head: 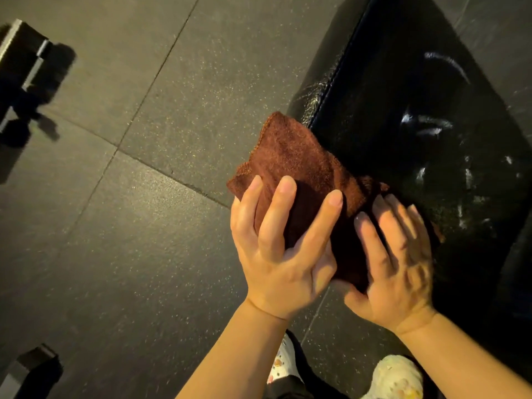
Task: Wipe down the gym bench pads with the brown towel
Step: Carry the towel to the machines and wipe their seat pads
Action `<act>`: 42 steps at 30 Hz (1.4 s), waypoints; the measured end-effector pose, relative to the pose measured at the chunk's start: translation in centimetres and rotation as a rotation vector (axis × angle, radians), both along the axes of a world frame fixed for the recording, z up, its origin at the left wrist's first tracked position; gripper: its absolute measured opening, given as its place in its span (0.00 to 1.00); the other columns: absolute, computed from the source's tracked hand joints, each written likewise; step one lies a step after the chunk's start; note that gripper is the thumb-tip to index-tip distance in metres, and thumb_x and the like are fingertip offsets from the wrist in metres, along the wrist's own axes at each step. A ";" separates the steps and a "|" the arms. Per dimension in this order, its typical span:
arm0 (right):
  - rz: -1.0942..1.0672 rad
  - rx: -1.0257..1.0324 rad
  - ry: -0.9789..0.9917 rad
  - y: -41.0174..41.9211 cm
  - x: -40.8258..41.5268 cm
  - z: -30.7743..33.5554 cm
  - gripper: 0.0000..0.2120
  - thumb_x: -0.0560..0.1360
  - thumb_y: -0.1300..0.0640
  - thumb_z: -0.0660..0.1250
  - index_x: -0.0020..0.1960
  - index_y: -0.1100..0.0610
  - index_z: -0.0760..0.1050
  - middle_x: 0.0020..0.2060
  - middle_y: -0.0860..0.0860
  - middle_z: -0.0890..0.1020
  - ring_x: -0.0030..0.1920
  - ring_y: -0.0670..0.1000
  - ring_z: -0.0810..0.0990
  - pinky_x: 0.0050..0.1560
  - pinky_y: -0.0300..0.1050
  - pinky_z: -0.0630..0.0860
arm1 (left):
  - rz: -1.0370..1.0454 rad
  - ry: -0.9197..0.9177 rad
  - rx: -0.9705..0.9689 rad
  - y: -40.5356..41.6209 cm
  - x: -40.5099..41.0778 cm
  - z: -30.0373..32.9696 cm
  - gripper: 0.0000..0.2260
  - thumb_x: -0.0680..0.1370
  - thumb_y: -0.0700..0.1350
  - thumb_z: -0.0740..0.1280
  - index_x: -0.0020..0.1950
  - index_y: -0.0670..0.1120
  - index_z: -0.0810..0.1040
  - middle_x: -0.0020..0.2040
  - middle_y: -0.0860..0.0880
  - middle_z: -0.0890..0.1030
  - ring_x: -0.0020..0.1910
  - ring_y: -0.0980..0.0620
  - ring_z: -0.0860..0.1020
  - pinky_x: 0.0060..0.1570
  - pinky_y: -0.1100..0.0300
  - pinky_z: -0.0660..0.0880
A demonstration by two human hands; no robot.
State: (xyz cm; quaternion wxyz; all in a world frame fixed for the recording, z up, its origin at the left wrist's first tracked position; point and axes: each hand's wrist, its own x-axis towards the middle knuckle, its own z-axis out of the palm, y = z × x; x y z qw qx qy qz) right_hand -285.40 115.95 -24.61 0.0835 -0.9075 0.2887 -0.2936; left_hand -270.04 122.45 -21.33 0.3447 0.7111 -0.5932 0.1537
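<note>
A folded brown towel [299,162] lies over the near left edge of the black gym bench pad [408,110], which runs from the upper middle to the right. My left hand [279,240] rests on the towel's near left part with spread, straight fingers. My right hand [394,254] presses flat on the towel's right part, on top of the pad. Wet streaks glint on the pad's surface to the right of the towel.
Dark speckled rubber floor tiles [129,197] fill the left and middle. Black and grey equipment frame parts [23,67] stand at the far left, and another piece [31,367] at the bottom left. My shoes [394,378] show at the bottom edge beside the bench.
</note>
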 end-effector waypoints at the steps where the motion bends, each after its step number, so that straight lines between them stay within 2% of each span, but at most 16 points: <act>1: -0.005 0.000 0.011 0.0 -0.1 -0.1 0.32 0.80 0.36 0.52 0.74 0.57 0.56 0.69 0.62 0.64 0.73 0.62 0.60 0.76 0.60 0.55 | 0.006 0.012 -0.010 -0.1 -0.1 -0.1 0.17 0.83 0.52 0.51 0.67 0.52 0.73 0.72 0.47 0.60 0.69 0.36 0.64 0.68 0.38 0.64; 4: 0.001 -0.019 0.004 0.1 0.1 -0.1 0.34 0.78 0.37 0.57 0.74 0.58 0.56 0.68 0.62 0.64 0.73 0.63 0.61 0.76 0.61 0.55 | 0.015 0.014 -0.063 -0.3 -0.1 -0.4 0.18 0.83 0.53 0.50 0.66 0.52 0.75 0.71 0.46 0.62 0.69 0.36 0.65 0.68 0.38 0.65; 8: -0.004 -0.030 -0.007 0.2 0.2 0.2 0.34 0.79 0.36 0.55 0.75 0.58 0.55 0.70 0.61 0.64 0.72 0.63 0.62 0.76 0.59 0.55 | 0.040 0.004 -0.117 -0.7 0.0 -0.5 0.18 0.82 0.52 0.51 0.64 0.51 0.76 0.69 0.43 0.67 0.68 0.36 0.67 0.69 0.41 0.63; 13: 0.011 -0.072 -0.044 0.5 -0.3 -0.3 0.38 0.78 0.33 0.57 0.76 0.59 0.56 0.72 0.60 0.64 0.74 0.60 0.63 0.77 0.56 0.56 | 0.013 0.010 -0.214 -0.8 0.0 -1.0 0.17 0.82 0.51 0.53 0.62 0.50 0.77 0.68 0.42 0.69 0.68 0.35 0.68 0.70 0.44 0.62; 15: 0.024 -0.121 -0.057 0.3 -0.1 -0.4 0.36 0.79 0.35 0.56 0.76 0.59 0.57 0.73 0.60 0.64 0.74 0.60 0.63 0.76 0.54 0.56 | 0.006 -0.003 -0.269 -1.1 0.2 -1.3 0.17 0.83 0.51 0.53 0.62 0.49 0.78 0.68 0.42 0.69 0.68 0.36 0.68 0.70 0.45 0.62; 17: 0.020 -0.154 -0.054 0.1 0.2 -0.3 0.35 0.80 0.37 0.55 0.77 0.60 0.57 0.74 0.61 0.63 0.75 0.60 0.62 0.76 0.53 0.55 | -0.005 -0.019 -0.340 -1.6 0.5 -1.6 0.17 0.83 0.51 0.52 0.61 0.48 0.78 0.67 0.42 0.69 0.69 0.38 0.68 0.70 0.45 0.62; 20: 0.002 -0.171 -0.035 0.1 0.0 -0.6 0.39 0.75 0.37 0.58 0.79 0.58 0.55 0.76 0.60 0.62 0.76 0.58 0.60 0.76 0.51 0.54 | -0.018 -0.037 -0.434 -2.1 0.8 -2.6 0.18 0.83 0.51 0.52 0.60 0.46 0.78 0.66 0.41 0.71 0.66 0.35 0.70 0.68 0.41 0.64; 24: 0.009 -0.244 -0.060 0.1 0.1 -1.2 0.38 0.75 0.36 0.56 0.80 0.52 0.54 0.76 0.60 0.63 0.75 0.59 0.62 0.73 0.52 0.55 | -0.045 -0.092 -0.515 -2.3 1.1 -3.4 0.19 0.84 0.52 0.51 0.60 0.44 0.78 0.64 0.37 0.74 0.65 0.32 0.71 0.64 0.37 0.67; 27: -0.022 -0.317 -0.104 0.3 0.1 -1.9 0.35 0.76 0.37 0.54 0.79 0.50 0.56 0.74 0.59 0.66 0.73 0.59 0.65 0.73 0.51 0.56 | -0.037 -0.111 -0.574 -2.1 1.6 -3.7 0.20 0.85 0.53 0.50 0.61 0.45 0.78 0.65 0.38 0.74 0.66 0.33 0.71 0.64 0.37 0.66; 31: -0.053 -0.386 -0.113 1.1 -0.9 -3.5 0.33 0.78 0.38 0.59 0.77 0.52 0.60 0.72 0.59 0.70 0.71 0.59 0.69 0.72 0.52 0.62 | 0.071 -0.232 -0.534 -1.0 0.8 -5.0 0.20 0.85 0.56 0.48 0.66 0.52 0.75 0.71 0.45 0.72 0.74 0.38 0.65 0.71 0.36 0.58; 33: -0.045 -0.383 -0.073 1.4 -2.5 -3.8 0.33 0.77 0.39 0.59 0.77 0.51 0.61 0.73 0.58 0.69 0.71 0.57 0.66 0.74 0.50 0.60 | 0.076 -0.350 -0.449 0.0 1.1 -4.9 0.19 0.84 0.57 0.50 0.68 0.54 0.73 0.73 0.46 0.71 0.76 0.38 0.61 0.73 0.34 0.53; 35: -0.039 -0.368 -0.058 1.6 -4.0 -4.2 0.31 0.77 0.38 0.54 0.77 0.49 0.62 0.74 0.56 0.68 0.72 0.55 0.65 0.72 0.46 0.55 | -0.013 -0.543 -0.360 1.0 2.3 -3.8 0.19 0.84 0.57 0.51 0.69 0.53 0.73 0.71 0.46 0.73 0.75 0.39 0.64 0.73 0.33 0.53; 36: -0.045 -0.357 -0.095 1.8 -4.3 -4.2 0.29 0.80 0.36 0.50 0.76 0.49 0.64 0.73 0.55 0.70 0.71 0.54 0.66 0.71 0.45 0.56 | -0.082 -0.637 -0.322 1.2 3.1 -2.7 0.19 0.85 0.57 0.51 0.69 0.52 0.75 0.69 0.45 0.76 0.73 0.41 0.67 0.72 0.34 0.56; 38: -0.095 -0.338 -0.193 2.4 -3.6 -3.7 0.29 0.82 0.36 0.44 0.72 0.50 0.68 0.67 0.56 0.76 0.67 0.54 0.69 0.67 0.48 0.68 | -0.221 -0.752 -0.262 0.4 4.5 -0.2 0.22 0.85 0.56 0.51 0.65 0.49 0.80 0.63 0.43 0.80 0.67 0.42 0.73 0.68 0.40 0.66; 39: -0.146 -0.345 -0.217 2.5 -2.7 -3.4 0.29 0.82 0.37 0.43 0.71 0.52 0.69 0.65 0.58 0.78 0.66 0.55 0.71 0.62 0.53 0.74 | -0.265 -0.774 -0.253 -0.4 5.0 0.7 0.23 0.85 0.55 0.50 0.62 0.47 0.82 0.60 0.42 0.80 0.63 0.42 0.76 0.64 0.43 0.70; 42: -0.290 -0.395 -0.150 1.9 0.4 -2.5 0.32 0.79 0.37 0.47 0.71 0.58 0.69 0.62 0.64 0.78 0.62 0.64 0.78 0.55 0.65 0.75 | -0.284 -0.729 -0.326 -2.5 5.2 1.0 0.25 0.85 0.54 0.49 0.58 0.44 0.83 0.56 0.41 0.81 0.57 0.42 0.78 0.57 0.47 0.73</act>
